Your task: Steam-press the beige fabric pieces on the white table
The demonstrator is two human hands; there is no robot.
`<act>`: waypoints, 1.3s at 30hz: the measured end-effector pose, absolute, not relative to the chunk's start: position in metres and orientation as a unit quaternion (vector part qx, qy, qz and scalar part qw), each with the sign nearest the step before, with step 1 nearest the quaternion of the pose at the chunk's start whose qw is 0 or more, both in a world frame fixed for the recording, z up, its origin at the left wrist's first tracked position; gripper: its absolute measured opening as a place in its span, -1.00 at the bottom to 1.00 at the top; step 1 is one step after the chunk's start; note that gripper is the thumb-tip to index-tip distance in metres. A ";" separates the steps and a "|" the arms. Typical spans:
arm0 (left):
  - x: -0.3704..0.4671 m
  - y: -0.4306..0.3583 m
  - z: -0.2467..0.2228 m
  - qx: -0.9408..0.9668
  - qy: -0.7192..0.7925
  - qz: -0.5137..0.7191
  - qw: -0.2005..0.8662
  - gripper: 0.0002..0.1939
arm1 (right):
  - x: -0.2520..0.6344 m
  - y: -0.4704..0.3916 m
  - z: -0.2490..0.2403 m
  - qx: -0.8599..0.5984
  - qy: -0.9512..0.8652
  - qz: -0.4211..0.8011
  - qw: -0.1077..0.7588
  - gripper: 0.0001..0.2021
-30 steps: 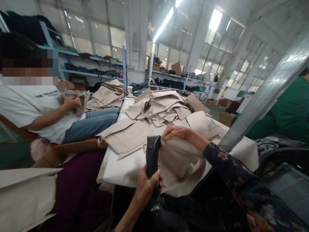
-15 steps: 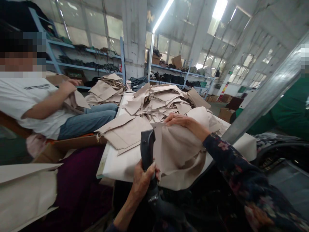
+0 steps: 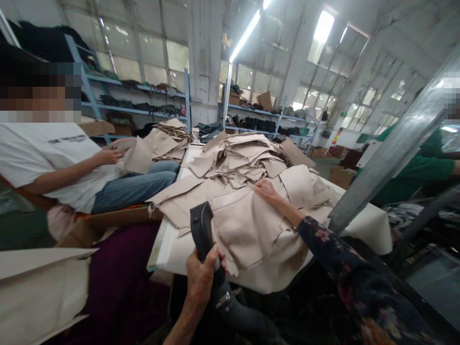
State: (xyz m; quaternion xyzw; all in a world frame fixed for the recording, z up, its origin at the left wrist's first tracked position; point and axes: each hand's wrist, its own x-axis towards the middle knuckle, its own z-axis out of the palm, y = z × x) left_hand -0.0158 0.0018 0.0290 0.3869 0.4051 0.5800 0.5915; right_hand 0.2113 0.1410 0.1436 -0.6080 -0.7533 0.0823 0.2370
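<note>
My left hand [image 3: 203,270] is wrapped round a black handheld tool [image 3: 202,227] with a thick dark hose below it. Under and beside the tool's head lies a beige fabric piece [image 3: 244,230] with a stitched edge, spread over the near side of the white table [image 3: 172,247]. My right hand [image 3: 265,188] is closed at the far edge of this piece, fingers pressed together on the cloth. Behind it rises a heap of beige pieces [image 3: 247,153], and more flat pieces [image 3: 179,196] lie to the left.
A person in a white shirt [image 3: 46,148] sits at the left, holding beige fabric. A slanted metal post [image 3: 388,139] stands at the right, with a person in green [image 3: 413,172] beyond. Beige cloth [image 3: 43,292] and dark purple cloth [image 3: 125,278] lie at the lower left.
The tool and my left hand have shifted left. My right hand has moved slightly right and closed up; the fabric now lies flatter. The seated person's hands have lowered with the cloth.
</note>
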 end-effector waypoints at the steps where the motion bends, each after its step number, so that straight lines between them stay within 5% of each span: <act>1: -0.017 0.002 0.028 0.381 0.408 0.578 0.595 -0.69 | 0.207 0.146 0.128 -0.631 -0.741 0.071 0.216 -0.78; 6: -0.025 0.004 0.022 0.350 0.427 0.589 0.590 -0.70 | 0.185 0.134 0.079 -0.661 -0.734 0.009 0.155 -0.85; 11: -0.029 0.004 0.009 0.304 0.452 0.619 0.566 -0.75 | 0.145 0.119 0.078 -0.559 -0.809 -0.048 0.175 -0.56; 17: -0.028 0.000 0.006 0.320 0.468 0.611 0.552 -0.69 | 0.107 0.165 0.071 -0.460 -0.874 0.032 0.151 -0.53; 23: -0.020 0.004 0.009 0.382 0.453 0.572 0.567 -0.68 | 0.106 0.194 0.068 -0.428 -0.882 0.117 0.160 -0.91; 39: -0.028 0.028 0.002 0.361 0.455 0.613 0.536 -0.68 | 0.134 0.191 0.051 -0.405 -0.843 0.266 0.232 -0.76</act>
